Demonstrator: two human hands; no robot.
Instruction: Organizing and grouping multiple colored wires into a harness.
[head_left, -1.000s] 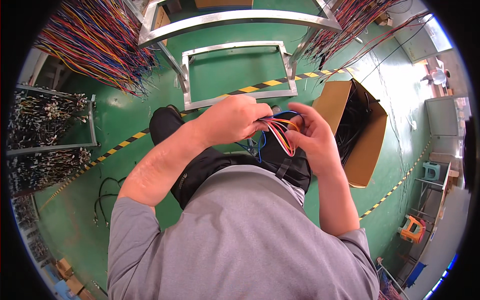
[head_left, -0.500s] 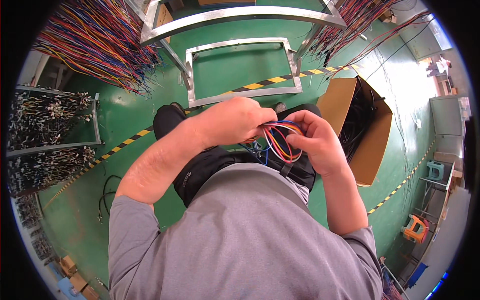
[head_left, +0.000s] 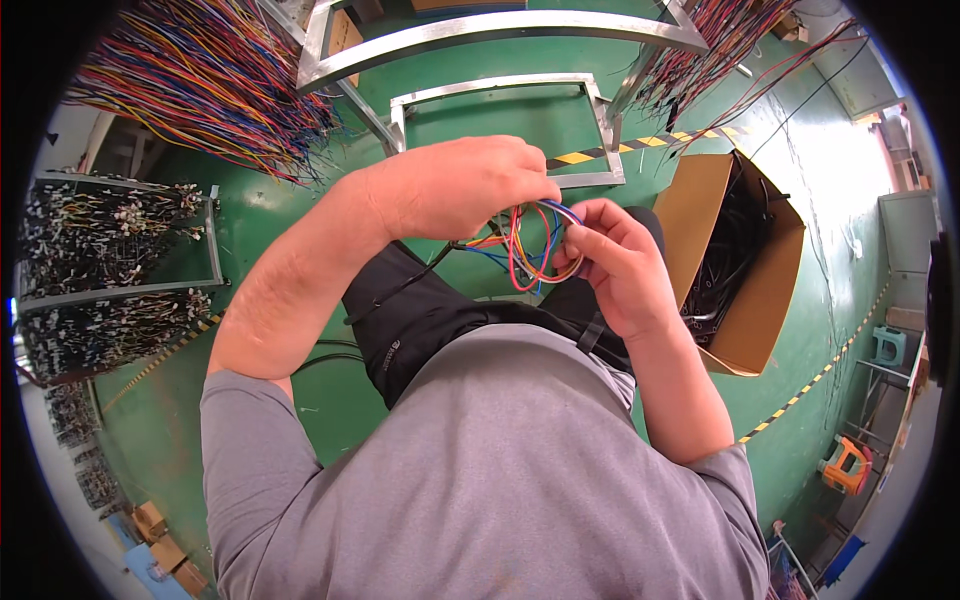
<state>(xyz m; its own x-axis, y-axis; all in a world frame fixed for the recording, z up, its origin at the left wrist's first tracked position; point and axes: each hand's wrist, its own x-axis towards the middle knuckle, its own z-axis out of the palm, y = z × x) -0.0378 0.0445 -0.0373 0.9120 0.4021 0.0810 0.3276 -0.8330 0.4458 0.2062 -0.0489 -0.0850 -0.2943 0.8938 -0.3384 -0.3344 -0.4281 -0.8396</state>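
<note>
A looped bundle of thin coloured wires (head_left: 517, 262), red, yellow, blue and white, hangs between my two hands above my lap. My left hand (head_left: 480, 190) is closed over the upper left of the loop, with its fingertips largely hidden behind the back of the hand. On the loop's right side, my right hand (head_left: 617, 258) pinches the wires between thumb and fingers. From the bundle a black cable (head_left: 415, 277) trails down to the left across my thigh.
An open cardboard box (head_left: 690, 205) with black cables stands at the right. Ahead is a metal frame (head_left: 490, 35). Coloured wire bundles (head_left: 215, 85) hang at the far left, above a rack of connector-ended wires (head_left: 110, 240). An orange stool (head_left: 846, 465) stands at far right.
My left hand has risen slightly, and the wire loop has turned between my hands. The black cable now shows across my left thigh. The whole view has shifted a little.
</note>
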